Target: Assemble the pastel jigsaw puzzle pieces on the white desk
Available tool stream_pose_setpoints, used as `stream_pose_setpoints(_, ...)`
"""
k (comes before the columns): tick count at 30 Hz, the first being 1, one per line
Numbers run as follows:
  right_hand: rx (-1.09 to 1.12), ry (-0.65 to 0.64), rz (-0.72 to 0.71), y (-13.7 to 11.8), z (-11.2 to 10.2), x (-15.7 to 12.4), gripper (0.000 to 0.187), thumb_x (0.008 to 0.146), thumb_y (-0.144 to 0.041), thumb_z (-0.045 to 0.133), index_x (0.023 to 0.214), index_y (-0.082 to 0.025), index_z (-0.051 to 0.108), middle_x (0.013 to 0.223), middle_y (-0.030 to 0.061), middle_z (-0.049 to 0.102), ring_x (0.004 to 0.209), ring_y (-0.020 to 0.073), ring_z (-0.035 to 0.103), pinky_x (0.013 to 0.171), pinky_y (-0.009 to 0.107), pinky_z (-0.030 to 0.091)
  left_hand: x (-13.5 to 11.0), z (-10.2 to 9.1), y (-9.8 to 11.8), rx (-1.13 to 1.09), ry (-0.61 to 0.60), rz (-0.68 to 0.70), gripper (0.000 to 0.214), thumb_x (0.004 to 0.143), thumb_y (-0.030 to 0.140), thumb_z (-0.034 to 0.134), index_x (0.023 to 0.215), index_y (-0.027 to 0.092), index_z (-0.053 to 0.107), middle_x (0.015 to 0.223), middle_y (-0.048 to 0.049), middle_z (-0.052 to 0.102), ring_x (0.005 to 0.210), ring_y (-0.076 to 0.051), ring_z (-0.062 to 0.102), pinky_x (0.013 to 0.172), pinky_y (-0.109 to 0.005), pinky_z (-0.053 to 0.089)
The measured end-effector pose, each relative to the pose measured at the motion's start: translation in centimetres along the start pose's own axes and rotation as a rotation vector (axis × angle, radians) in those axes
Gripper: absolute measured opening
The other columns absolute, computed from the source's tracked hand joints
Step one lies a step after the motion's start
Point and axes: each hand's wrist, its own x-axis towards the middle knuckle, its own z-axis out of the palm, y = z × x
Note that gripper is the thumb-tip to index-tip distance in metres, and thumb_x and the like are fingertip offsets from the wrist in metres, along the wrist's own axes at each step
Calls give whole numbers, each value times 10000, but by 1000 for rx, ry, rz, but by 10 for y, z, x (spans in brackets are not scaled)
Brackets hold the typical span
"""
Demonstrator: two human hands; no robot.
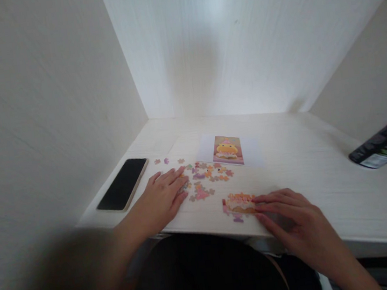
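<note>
A joined section of a jigsaw puzzle (240, 202) lies near the table's front edge, in orange, white, pink and purple. At its right end, my right hand (294, 215) grips the border with the thumb and fingertips close together. My left hand (166, 193) rests flat, fingers stretched over the left side of a group of loose jigsaw pieces (201, 192); some pieces under it are hidden. Other loose pieces (218, 172) spread out to the right of that hand, in orange, pink, purple and grey. Beyond them is a picture card (227, 151) showing a yellow figure with a pink hat.
A phone (123, 184) with a dark screen lies left of my left hand. On the right stands a dark can or bottle (385, 142), tilted in the view. White panels (225, 56) enclose the white table (308, 159) at the back and sides.
</note>
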Motion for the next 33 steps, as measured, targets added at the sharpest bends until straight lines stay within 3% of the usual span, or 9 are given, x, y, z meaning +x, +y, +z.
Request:
stream_pose_setpoints(4, -1, -7, 7, -1, 0, 0, 175, 884, -304, 641, 1041, -332, 713, 1102, -13, 711, 1020, 219, 608, 893, 429, 490, -13, 2, -4, -93, 257, -58, 306, 955, 334, 511, 1199, 191, 626, 1294, -91, 627, 1185, -222, 579, 1046, -415, 452)
stream_pose_setpoints(6, -1, 3, 9, -1, 1, 0, 165, 878, -305, 647, 1028, -328, 714, 1093, -13, 713, 1019, 218, 604, 891, 424, 489, -23, 1, -7, -86, 323, -86, 261, 929, 332, 561, 1126, 190, 656, 1178, -88, 668, 1095, -218, 617, 989, -403, 488)
stream_pose_setpoints(12, -17, 5, -14, 0, 2, 0, 177, 871, -304, 655, 1039, -328, 704, 1086, -21, 712, 1012, 209, 603, 878, 412, 496, -52, 7, -6, -81, 363, 43, 177, 886, 186, 621, 1054, 208, 670, 1092, -58, 702, 1039, -210, 623, 948, -418, 483)
stream_pose_setpoints(18, -34, 9, -13, 0, 2, -1, 164, 874, -299, 649, 1028, -319, 704, 1085, -15, 713, 1012, 214, 607, 878, 418, 496, -57, 8, -3, -124, 359, 114, 264, 878, 118, 608, 1118, 215, 656, 1123, -50, 711, 1100, -212, 612, 990, -430, 478)
stream_pose_setpoints(33, -34, 8, -16, 1, 2, 0, 172, 871, -322, 645, 1025, -306, 720, 1082, 17, 717, 1004, 233, 632, 862, 429, 518, -51, 2, 0, -167, 386, 33, 185, 872, 269, 681, 1052, 229, 659, 1023, -23, 741, 952, -196, 662, 906, -390, 488)
